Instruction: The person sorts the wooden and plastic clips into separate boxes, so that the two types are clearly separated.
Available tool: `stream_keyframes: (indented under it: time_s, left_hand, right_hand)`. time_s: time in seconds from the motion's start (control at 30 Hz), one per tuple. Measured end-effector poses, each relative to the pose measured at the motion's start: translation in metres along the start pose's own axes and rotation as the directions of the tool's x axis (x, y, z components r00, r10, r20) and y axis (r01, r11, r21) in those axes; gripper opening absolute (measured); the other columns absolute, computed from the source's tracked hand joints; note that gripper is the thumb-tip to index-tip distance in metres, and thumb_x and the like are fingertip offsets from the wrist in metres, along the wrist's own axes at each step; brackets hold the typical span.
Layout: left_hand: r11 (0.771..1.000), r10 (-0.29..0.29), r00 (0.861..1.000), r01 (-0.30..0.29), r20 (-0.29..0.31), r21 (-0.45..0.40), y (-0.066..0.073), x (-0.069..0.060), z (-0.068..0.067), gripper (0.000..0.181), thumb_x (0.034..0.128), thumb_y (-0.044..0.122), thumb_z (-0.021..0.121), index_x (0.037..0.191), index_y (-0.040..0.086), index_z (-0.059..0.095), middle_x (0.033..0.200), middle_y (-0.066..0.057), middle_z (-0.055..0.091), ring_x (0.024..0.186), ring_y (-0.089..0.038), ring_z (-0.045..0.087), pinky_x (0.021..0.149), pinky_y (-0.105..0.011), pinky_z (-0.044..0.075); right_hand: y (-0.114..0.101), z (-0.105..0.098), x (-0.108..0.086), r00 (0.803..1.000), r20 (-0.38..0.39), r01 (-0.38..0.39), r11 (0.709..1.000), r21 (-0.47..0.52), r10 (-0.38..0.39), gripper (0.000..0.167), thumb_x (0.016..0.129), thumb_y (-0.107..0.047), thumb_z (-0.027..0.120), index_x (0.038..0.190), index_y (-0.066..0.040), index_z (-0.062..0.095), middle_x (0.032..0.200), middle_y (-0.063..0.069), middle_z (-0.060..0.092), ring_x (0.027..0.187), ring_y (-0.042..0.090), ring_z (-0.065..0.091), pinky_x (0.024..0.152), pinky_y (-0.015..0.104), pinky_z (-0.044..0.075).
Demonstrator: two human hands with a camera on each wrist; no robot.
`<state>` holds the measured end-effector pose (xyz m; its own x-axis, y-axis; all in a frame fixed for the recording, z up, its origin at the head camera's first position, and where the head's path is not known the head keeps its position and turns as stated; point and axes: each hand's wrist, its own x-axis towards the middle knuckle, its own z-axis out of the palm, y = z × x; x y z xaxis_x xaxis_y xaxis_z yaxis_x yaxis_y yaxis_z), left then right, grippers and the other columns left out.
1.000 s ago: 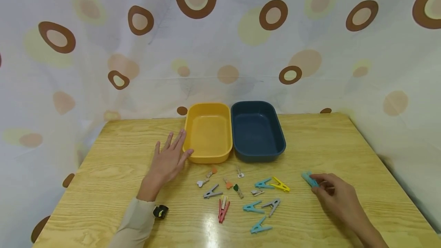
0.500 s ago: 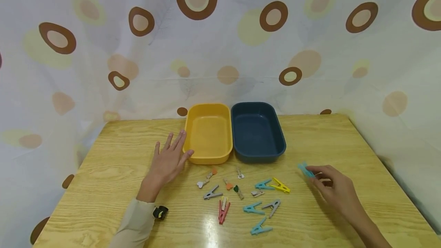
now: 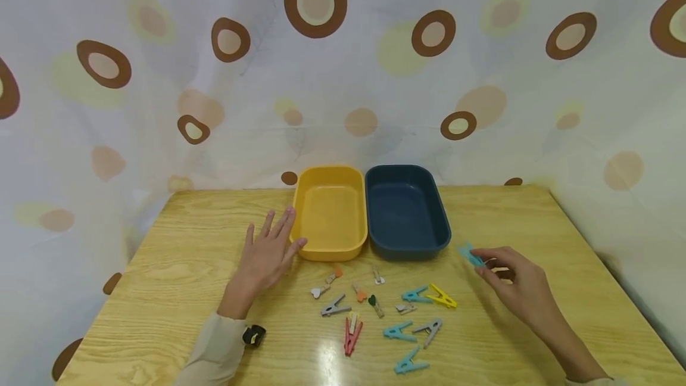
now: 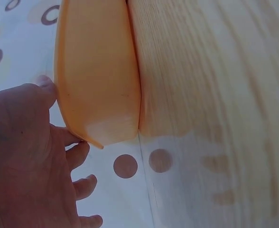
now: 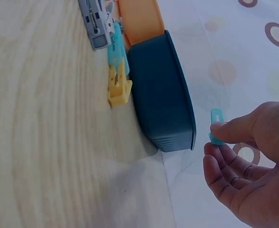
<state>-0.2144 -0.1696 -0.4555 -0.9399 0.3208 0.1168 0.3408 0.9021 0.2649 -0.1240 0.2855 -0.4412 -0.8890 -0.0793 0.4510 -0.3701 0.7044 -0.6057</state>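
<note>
My right hand (image 3: 517, 285) pinches a light blue clothespin (image 3: 471, 254) between thumb and fingers, above the table to the right of the dark blue bin (image 3: 409, 253). In the right wrist view that clothespin (image 5: 217, 124) shows at the fingertips, apart from the bin. With fingers spread and straight, my left hand (image 3: 265, 258) touches the left rim of the yellow bin (image 3: 329, 254). The left wrist view has the thumb and a finger against the rim of this bin (image 4: 99, 71). Both bins stand side by side, and no clothespins show inside them.
Before the bins lie light blue clothespins (image 3: 399, 331), grey ones (image 3: 334, 305), a yellow one (image 3: 442, 297) and a red one (image 3: 352, 338). Several small wooden pegs with hearts (image 3: 376, 305) are scattered among them. A small black object (image 3: 254, 335) sits by the left sleeve.
My right hand has lifted the light blue clothespin and carried it a little forward and left, towards the dark blue bin. The left hand keeps its place at the yellow bin.
</note>
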Motion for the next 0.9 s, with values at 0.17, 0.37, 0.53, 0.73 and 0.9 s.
stream_keyframes:
  time_s: [0.17,0.37,0.53,0.73,0.9]
  left_hand:
    - [1.0,-0.004,1.0,0.004,-0.002,0.001,0.001,-0.001,0.001,0.075,0.1084,0.058,0.034,0.166,0.014,0.016,0.169,-0.001,0.018,0.156,-0.036,0.013,0.117,-0.072,0.009]
    - [1.0,-0.003,1.0,0.003,-0.018,0.002,0.0,-0.001,0.001,0.074,0.1082,0.058,0.034,0.166,0.015,0.017,0.169,0.0,0.019,0.156,-0.036,0.014,0.117,-0.072,0.01]
    - [1.0,0.003,1.0,-0.003,-0.015,0.006,0.0,-0.001,0.0,0.074,0.1085,0.057,0.034,0.166,0.014,0.017,0.169,-0.001,0.018,0.156,-0.035,0.014,0.118,-0.07,0.009]
    - [1.0,0.005,1.0,-0.005,-0.002,-0.006,0.0,-0.002,0.0,0.073,0.1093,0.056,0.034,0.166,0.013,0.017,0.169,-0.001,0.017,0.156,-0.036,0.013,0.119,-0.07,0.007]
    - [1.0,0.006,1.0,-0.006,-0.011,-0.008,0.0,-0.001,0.0,0.073,0.1093,0.055,0.034,0.166,0.013,0.017,0.17,-0.002,0.018,0.156,-0.036,0.013,0.119,-0.07,0.006]
  right_hand:
    - [-0.007,0.003,0.008,1.0,0.003,0.026,1.0,0.014,-0.026,0.031,0.087,0.006,0.078,0.115,-0.007,0.077,0.102,0.005,0.072,0.085,-0.003,0.064,0.07,0.011,0.054]
    - [-0.014,0.008,0.017,0.999,-0.001,0.044,0.999,0.02,-0.044,0.03,0.088,0.006,0.077,0.115,-0.005,0.077,0.102,0.007,0.072,0.085,-0.003,0.063,0.07,0.011,0.054]
    - [-0.02,0.015,0.022,0.998,-0.011,0.055,0.998,0.036,-0.055,0.031,0.087,0.006,0.078,0.115,-0.007,0.077,0.101,0.005,0.071,0.084,-0.001,0.064,0.07,0.011,0.053]
    - [-0.027,0.025,0.03,0.996,-0.004,0.087,0.993,0.076,-0.087,0.032,0.086,0.009,0.078,0.115,-0.007,0.077,0.101,0.005,0.071,0.082,0.003,0.065,0.068,0.013,0.055]
    - [-0.032,0.033,0.038,0.993,0.003,0.119,0.991,0.068,-0.12,0.032,0.088,0.007,0.077,0.116,-0.008,0.077,0.1,0.003,0.07,0.083,0.005,0.064,0.069,0.014,0.055]
